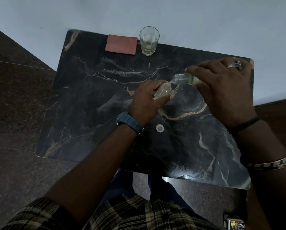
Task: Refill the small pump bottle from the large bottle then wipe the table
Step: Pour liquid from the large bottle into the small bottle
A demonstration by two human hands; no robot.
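My left hand [145, 101] grips the small clear bottle [163, 92], which is open at the top and holds pale liquid. My right hand [225, 90] grips the large bottle [187, 79] and holds it tipped nearly flat, its open mouth touching the small bottle's neck. Pale yellowish liquid shows inside the large bottle. A white cap [159, 128] lies on the black marble table [92, 113] just in front of my left wrist. I see no pump head.
A folded reddish cloth [121, 44] lies at the table's far edge, with a drinking glass [149, 41] holding a little water right beside it. A pale wall runs behind the table. A small printed box [234, 223] sits at the bottom right.
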